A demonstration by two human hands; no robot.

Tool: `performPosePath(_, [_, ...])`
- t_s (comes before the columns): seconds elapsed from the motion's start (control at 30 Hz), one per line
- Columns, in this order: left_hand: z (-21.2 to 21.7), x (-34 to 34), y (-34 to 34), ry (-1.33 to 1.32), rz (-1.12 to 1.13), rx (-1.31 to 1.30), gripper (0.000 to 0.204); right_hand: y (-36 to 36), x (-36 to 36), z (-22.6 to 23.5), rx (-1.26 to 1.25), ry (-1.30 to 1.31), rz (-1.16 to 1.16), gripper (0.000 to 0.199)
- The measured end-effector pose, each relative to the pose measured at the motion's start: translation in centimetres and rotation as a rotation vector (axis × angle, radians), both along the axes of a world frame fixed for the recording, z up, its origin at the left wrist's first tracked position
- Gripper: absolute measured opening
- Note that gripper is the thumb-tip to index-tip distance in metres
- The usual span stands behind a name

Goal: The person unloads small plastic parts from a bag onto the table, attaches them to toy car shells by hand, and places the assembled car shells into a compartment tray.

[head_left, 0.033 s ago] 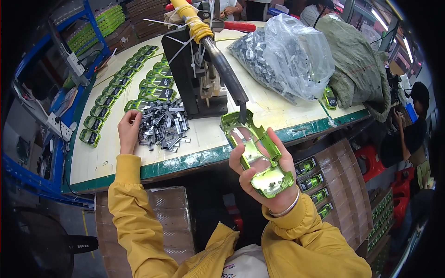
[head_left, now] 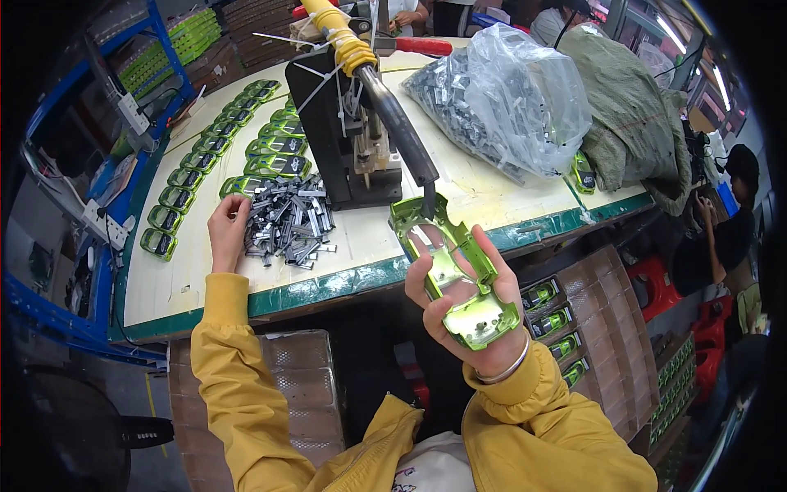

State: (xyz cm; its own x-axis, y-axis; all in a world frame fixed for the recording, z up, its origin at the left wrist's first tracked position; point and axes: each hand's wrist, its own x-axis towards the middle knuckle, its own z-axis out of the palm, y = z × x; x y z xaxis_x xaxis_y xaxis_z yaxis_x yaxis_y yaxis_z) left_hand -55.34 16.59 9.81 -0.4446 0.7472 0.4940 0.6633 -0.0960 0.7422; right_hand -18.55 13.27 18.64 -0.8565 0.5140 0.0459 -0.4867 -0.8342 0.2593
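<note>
My right hand (head_left: 496,357) is wrapped round a bright green toy car body shell (head_left: 447,261), its hollow inner side facing me and its windows see-through. The far end of the shell sits at the tip of a dark bent tube (head_left: 402,123). On the table, my left hand (head_left: 227,234) rests against the left edge of a pile of small grey plastic parts (head_left: 288,221). Its fingers are curled together; whatever may be between them is hidden. Just beyond the pile lies a green and black car body (head_left: 277,166).
A black bench machine (head_left: 328,139) stands behind the pile. Green car bodies (head_left: 187,179) line the table's left. A clear bag of grey parts (head_left: 508,107) and a green woven sack (head_left: 615,98) stand right. Below is a cardboard tray (head_left: 611,328); a co-worker (head_left: 730,238) is far right.
</note>
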Motion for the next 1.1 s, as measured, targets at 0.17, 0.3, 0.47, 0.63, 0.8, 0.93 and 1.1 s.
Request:
performPosePath(0.17, [0.1, -0.2, -0.3, -0.009, 0.003, -0.004, 0.012, 0.0, -0.2, -0.2, 0.01, 0.019, 0.007, 0.041])
performPosePath(0.3, [0.3, -0.6, -1.0, -0.018, 0.012, 0.007, 0.014, 0.1, -0.9, -1.1, 0.053, -0.032, 0.004, 0.04])
performPosePath(0.47, [0.7, 0.2, -0.2, -0.003, 0.0, 0.007, 0.015, 0.4, -0.8, -3.6, 0.045, -0.082, -0.028, 0.04])
performPosePath(0.63, [-2.5, -2.3, 1.0, -0.119, -0.168, -0.079, 0.019, -0.3, 2.7, -6.2, 0.192, -0.4, -0.128, 0.03])
performPosePath(0.8, [-3.1, -5.9, -0.3, -0.12, -0.114, -0.065, 0.025, -2.2, 10.7, -9.4, 0.351, -0.942, -0.52, 0.06])
performPosePath(0.93, [-2.6, -5.8, 0.9, -0.017, -0.12, -0.155, 0.014, -4.4, 20.8, -12.9, 0.116, -1.376, -0.859, 0.065])
performPosePath(1.1, [-2.0, -7.2, -0.6, -0.002, -0.078, -0.157, 0.012, 1.1, 30.5, -19.4, 0.075, -1.916, -0.726, 0.068])
